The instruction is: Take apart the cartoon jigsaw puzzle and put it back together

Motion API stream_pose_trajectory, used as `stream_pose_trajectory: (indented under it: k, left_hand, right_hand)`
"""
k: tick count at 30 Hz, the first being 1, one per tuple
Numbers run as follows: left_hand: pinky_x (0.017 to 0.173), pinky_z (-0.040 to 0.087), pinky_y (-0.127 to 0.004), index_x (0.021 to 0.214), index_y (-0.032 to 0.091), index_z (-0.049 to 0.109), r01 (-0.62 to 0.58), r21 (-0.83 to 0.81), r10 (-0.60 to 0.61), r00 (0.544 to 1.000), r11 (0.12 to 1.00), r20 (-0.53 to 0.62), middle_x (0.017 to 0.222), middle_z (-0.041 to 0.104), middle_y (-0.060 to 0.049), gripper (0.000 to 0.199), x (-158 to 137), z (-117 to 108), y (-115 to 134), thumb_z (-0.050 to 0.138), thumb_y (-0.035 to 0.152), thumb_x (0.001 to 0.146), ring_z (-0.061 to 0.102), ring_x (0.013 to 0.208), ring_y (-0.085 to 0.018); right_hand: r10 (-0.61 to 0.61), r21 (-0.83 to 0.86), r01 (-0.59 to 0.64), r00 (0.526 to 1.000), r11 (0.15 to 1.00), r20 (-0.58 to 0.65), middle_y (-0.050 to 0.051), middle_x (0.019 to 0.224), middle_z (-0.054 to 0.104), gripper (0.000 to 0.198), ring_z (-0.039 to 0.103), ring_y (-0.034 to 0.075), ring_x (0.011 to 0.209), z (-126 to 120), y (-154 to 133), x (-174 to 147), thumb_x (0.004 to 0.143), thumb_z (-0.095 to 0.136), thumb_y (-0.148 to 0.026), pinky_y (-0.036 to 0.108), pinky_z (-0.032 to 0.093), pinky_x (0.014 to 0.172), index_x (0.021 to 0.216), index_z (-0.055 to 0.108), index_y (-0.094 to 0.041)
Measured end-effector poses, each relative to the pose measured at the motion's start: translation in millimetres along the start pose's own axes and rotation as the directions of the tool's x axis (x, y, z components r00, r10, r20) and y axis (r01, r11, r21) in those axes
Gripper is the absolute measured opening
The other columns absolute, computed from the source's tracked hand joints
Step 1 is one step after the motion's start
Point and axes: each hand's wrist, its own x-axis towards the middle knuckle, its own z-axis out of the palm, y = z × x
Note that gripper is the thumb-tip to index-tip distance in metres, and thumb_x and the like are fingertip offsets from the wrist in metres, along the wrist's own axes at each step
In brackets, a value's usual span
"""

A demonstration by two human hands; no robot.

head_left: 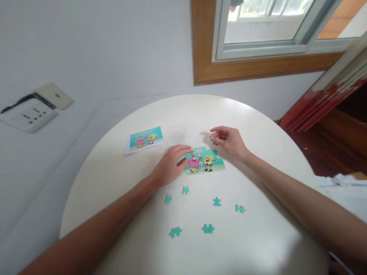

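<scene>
A partly joined jigsaw puzzle (200,162) with cartoon figures on a teal ground lies in the middle of the table. My left hand (173,162) rests at its left edge, thumb and fingers apart, touching the puzzle. Just beyond the puzzle's upper right corner, my right hand (228,141) pinches a small puzzle piece (211,140) between thumb and fingers. Its print is mostly hidden. Nearer to me, several loose teal pieces lie scattered, among them one piece (185,190) below my left hand and another piece (208,228) at the front.
The round white table (183,114) stands against a wall. A printed reference picture (146,137) of the same figures lies at the left. A wall socket (31,114) is at far left, a wood-framed window (266,65) behind, and a red and white curtain (323,99) at right.
</scene>
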Motion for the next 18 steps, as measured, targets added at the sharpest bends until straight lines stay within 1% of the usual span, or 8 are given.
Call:
stream_pose_trajectory:
  k: [3, 5, 8, 11, 15, 18]
  left_hand:
    - [0.108, 0.044, -0.043, 0.117, 0.022, 0.067, 0.006, -0.001, -0.006, 1.0, 1.0, 0.002, 0.126, 0.065, -0.007, 0.029, 0.0, -0.6, 1.4, 0.056, 0.021, 0.09, 0.057, 0.119, -0.023]
    - [0.108, 0.044, -0.043, 0.117, 0.022, 0.067, 0.007, -0.003, -0.007, 1.0, 1.0, 0.007, 0.126, 0.065, -0.007, 0.029, 0.2, -1.1, 2.1, 0.056, 0.021, 0.09, 0.057, 0.119, -0.023]
    - [0.108, 0.044, -0.043, 0.117, 0.022, 0.067, 0.004, -0.001, -0.004, 1.0, 1.0, 0.012, 0.126, 0.065, -0.007, 0.029, 0.6, -1.3, 2.2, 0.056, 0.022, 0.09, 0.058, 0.119, -0.023]
    - [0.108, 0.044, -0.044, 0.117, 0.022, 0.067, -0.002, 0.005, 0.002, 1.0, 1.0, 0.013, 0.126, 0.065, -0.007, 0.029, 0.8, -1.4, 1.8, 0.055, 0.023, 0.091, 0.058, 0.119, -0.023]
    - [0.107, 0.044, -0.043, 0.117, 0.022, 0.067, 0.0, 0.0, 0.0, 1.0, 1.0, 0.018, 0.126, 0.065, -0.007, 0.029, 0.8, -2.0, 2.1, 0.054, 0.023, 0.091, 0.057, 0.119, -0.023]
    - [0.107, 0.044, -0.043, 0.117, 0.021, 0.067, 0.003, -0.003, -0.003, 1.0, 1.0, 0.021, 0.126, 0.064, -0.008, 0.029, 0.7, -2.0, 2.0, 0.055, 0.022, 0.091, 0.057, 0.119, -0.024]
  right_hand:
    - [-0.014, -0.025, 0.014, 1.0, 1.0, 0.017, 0.006, 0.083, 0.068, 0.025, 0.063, 0.016, 0.073, 0.4, 3.4, -0.5, 0.074, 0.071, -0.025, 0.036, 0.054, 0.071, 0.098, 0.069, -0.017]
    - [-0.032, -0.042, 0.034, 0.999, 0.999, 0.028, 0.007, 0.085, 0.068, 0.025, 0.063, 0.017, 0.074, 1.1, 5.7, -0.8, 0.074, 0.071, -0.025, 0.036, 0.054, 0.071, 0.098, 0.069, -0.017]
    - [-0.052, -0.054, 0.054, 0.998, 0.997, 0.036, 0.007, 0.091, 0.068, 0.035, 0.062, 0.016, 0.073, 2.1, 7.4, -1.2, 0.074, 0.072, -0.025, 0.036, 0.054, 0.07, 0.107, 0.067, -0.017]
    - [-0.05, -0.027, 0.051, 0.998, 0.998, 0.039, 0.006, 0.088, 0.066, 0.04, 0.062, 0.016, 0.072, 2.4, 7.6, -1.5, 0.073, 0.072, -0.025, 0.035, 0.054, 0.069, 0.112, 0.065, -0.017]
    - [-0.063, -0.035, 0.065, 0.997, 0.997, 0.043, 0.004, 0.079, 0.064, 0.032, 0.059, 0.015, 0.068, 2.0, 8.5, -2.3, 0.075, 0.07, -0.024, 0.033, 0.051, 0.067, 0.106, 0.066, -0.017]
    - [-0.066, -0.104, 0.073, 0.996, 0.992, 0.065, 0.004, 0.076, 0.065, 0.025, 0.058, 0.015, 0.066, 1.9, 8.4, -3.7, 0.077, 0.067, -0.024, 0.032, 0.049, 0.065, 0.101, 0.068, -0.016]
